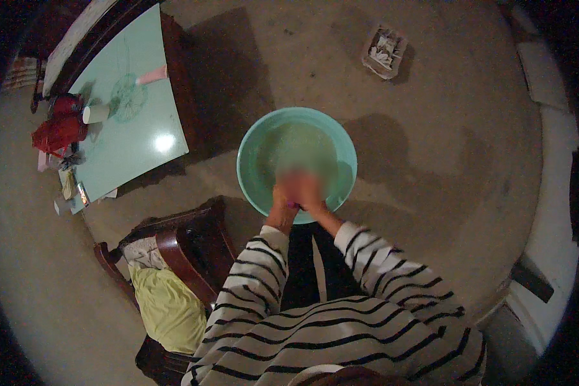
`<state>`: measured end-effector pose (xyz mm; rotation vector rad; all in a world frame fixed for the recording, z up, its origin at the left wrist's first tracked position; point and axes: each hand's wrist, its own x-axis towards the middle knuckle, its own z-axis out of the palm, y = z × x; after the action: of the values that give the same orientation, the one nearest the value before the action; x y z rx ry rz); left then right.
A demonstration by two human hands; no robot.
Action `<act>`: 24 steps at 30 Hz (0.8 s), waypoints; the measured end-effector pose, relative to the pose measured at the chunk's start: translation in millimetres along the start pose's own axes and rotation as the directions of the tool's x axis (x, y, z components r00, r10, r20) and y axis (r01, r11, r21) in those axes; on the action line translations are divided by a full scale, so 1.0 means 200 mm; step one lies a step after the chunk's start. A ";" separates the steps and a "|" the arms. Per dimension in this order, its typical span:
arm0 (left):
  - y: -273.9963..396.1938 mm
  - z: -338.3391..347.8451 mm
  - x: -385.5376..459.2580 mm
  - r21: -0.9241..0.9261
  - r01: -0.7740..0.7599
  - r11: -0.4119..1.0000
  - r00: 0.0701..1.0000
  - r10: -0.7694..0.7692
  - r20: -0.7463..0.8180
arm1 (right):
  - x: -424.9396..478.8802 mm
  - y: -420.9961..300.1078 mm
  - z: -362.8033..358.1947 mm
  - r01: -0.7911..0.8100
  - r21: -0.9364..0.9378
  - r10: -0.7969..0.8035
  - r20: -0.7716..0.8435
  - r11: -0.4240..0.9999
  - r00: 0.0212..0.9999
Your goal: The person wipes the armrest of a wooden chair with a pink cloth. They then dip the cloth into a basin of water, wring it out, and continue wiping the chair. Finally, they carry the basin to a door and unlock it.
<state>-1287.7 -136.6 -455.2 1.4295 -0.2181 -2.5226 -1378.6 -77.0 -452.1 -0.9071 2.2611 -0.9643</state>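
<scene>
A round light-green basin (245, 181) stands in front of me with cloudy water (299, 137) in it. Over its near side my left hand (282, 202) and my right hand (312, 195) are close together, both reaching in past the rim. A blurred patch covers most of the fingers and whatever lies between them. Something pinkish shows faintly inside the blur, and a small purple bit (293, 205) is visible beside my left wrist. Whether either hand grips anything is hidden.
To the left, a glass-topped table (140, 140) bears a white cup (95, 114), a pink tube (153, 75) and a red bag (60, 132). Nearer stands a dark wooden chair (198, 231) with a yellow cloth (169, 309). A litter-filled clear container (385, 52) sits on the floor at upper right.
</scene>
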 end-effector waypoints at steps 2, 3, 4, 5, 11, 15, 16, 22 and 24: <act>0.09 0.13 -0.14 0.115 0.000 0.993 0.998 0.008 -0.062 | 0.11 0.28 0.03 -0.282 -0.041 0.283 0.026 0.959 0.959; 0.12 0.17 -0.16 0.142 -0.071 0.987 0.996 0.077 -0.039 | 0.18 0.32 -0.05 -0.442 -0.116 0.444 -0.004 0.890 0.896; 0.12 0.12 -0.20 0.218 -0.163 0.962 0.984 0.175 -0.040 | 0.23 0.37 -0.08 -0.487 -0.158 0.484 -0.062 0.859 0.873; 0.12 0.08 -0.21 0.314 -0.235 0.920 0.967 0.255 -0.025 | 0.24 0.42 -0.07 -0.423 -0.124 0.419 -0.055 0.898 0.906; 0.18 0.19 -0.32 0.130 -0.014 0.991 0.994 0.028 -0.107 | 0.00 0.14 0.03 -0.006 0.320 -0.013 0.054 0.947 0.998; 0.06 -0.11 -0.10 0.142 -0.323 0.936 0.925 0.280 0.256 | -0.18 -0.49 -0.21 0.197 0.303 -0.206 0.000 0.932 0.978; 0.06 -0.12 -0.09 0.174 -0.370 0.913 0.913 0.322 0.251 | -0.20 -0.53 -0.21 0.217 0.258 -0.226 0.004 0.942 0.974; -0.02 -0.01 0.06 -0.094 -0.151 0.984 0.988 0.152 0.003 | 0.08 -0.13 0.05 -0.135 0.047 0.135 0.014 0.990 0.991; -0.07 -0.15 0.15 0.389 -0.285 0.876 0.958 0.277 0.076 | 0.05 -0.21 0.07 -0.148 -0.055 0.150 0.029 0.987 0.988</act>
<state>-1278.3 -131.2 -500.1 1.3817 -0.9203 -2.3330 -1360.8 -112.5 -431.0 -0.7575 2.2995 -0.8222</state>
